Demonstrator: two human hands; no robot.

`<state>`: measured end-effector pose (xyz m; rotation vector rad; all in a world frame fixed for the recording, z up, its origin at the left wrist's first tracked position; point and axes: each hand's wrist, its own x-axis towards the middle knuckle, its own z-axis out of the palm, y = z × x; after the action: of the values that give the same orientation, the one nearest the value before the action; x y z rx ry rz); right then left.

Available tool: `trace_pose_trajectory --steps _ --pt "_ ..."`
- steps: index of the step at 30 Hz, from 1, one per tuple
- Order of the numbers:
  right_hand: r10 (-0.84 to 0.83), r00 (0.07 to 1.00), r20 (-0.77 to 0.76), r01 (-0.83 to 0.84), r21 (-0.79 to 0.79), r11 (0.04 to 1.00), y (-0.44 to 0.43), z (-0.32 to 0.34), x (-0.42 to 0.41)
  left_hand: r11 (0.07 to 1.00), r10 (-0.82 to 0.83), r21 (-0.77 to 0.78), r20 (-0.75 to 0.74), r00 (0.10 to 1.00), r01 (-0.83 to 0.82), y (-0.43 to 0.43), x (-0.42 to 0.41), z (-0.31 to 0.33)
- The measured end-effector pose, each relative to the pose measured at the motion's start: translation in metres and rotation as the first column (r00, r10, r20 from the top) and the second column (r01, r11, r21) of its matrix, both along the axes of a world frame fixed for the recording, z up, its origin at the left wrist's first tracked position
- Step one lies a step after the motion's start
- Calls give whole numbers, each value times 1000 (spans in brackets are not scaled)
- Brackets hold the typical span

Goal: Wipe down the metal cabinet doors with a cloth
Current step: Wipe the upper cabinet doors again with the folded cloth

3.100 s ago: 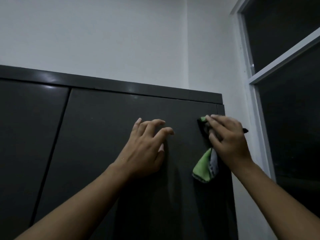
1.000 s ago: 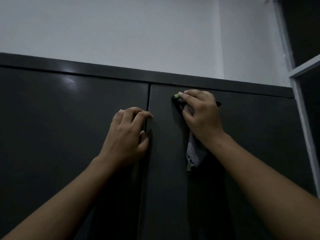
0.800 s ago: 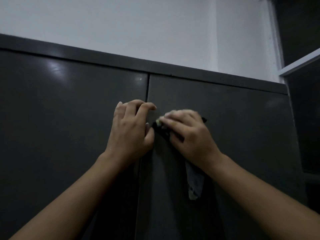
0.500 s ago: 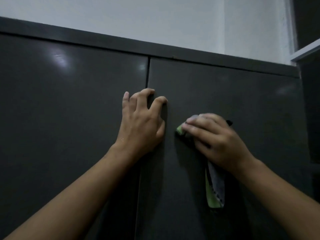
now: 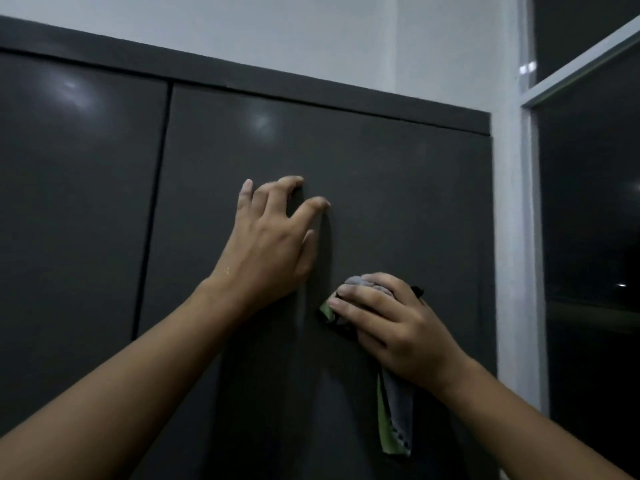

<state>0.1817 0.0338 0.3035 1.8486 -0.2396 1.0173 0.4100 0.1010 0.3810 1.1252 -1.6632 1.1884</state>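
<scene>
**Item 1. Metal cabinet, dark grey, viewed from below.** We record two doors, the left door (image 5: 76, 209) and the right door (image 5: 398, 188). A thin vertical seam (image 5: 152, 220) parts them, and a plain top rail (image 5: 311, 83) runs above. Soft patches of reflected light sit high on both doors.

**Item 2. Left hand (image 5: 273, 247).** The forearm rises from the near left corner. The palm faces the right door, a little left of the door's middle. The fingers are spread and arched with their tips touching the metal, and the thumb lies alongside. It holds nothing.

**Item 3. Right hand (image 5: 391, 327).** The forearm rises from the near right corner. The hand sits lower than the left hand and just to its right, apart from it. The back of the hand faces us. The fingers are curled over a bunched cloth, gripping it and pressing it against the right door.

**Item 4. Cloth (image 5: 396, 420), green and grey.** It is held in the right hand against the right door.
- A green corner shows at the fingertips, on the left.
- A grey fold bulges above the fingers.
- A loose tail hangs below the wrist, close to the metal, with dark dots near its lower end.
- A small dark tip juts out right of the knuckles, and we cannot tell what it is.

**Item 5. Surroundings.** A pale wall (image 5: 311, 32) stands above the cabinet. A white window frame (image 5: 519, 237) stands just right of the cabinet, with dark glass (image 5: 595, 220) beyond.
</scene>
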Motion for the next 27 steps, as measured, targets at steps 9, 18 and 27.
trace_pose_trajectory --steps 9,18,27 --pt "-35 876 481 -12 94 995 -29 93 -132 998 63 23 65 996 -64 -28 -82 -8" --pt "34 914 404 -64 61 996 -29 64 -122 996 37 -80 -10 999 -38 -47 -106 -8" --pt "32 998 -51 -28 76 997 -29 -53 -139 986 98 -135 -14 995 -99 -58 -124 -30"
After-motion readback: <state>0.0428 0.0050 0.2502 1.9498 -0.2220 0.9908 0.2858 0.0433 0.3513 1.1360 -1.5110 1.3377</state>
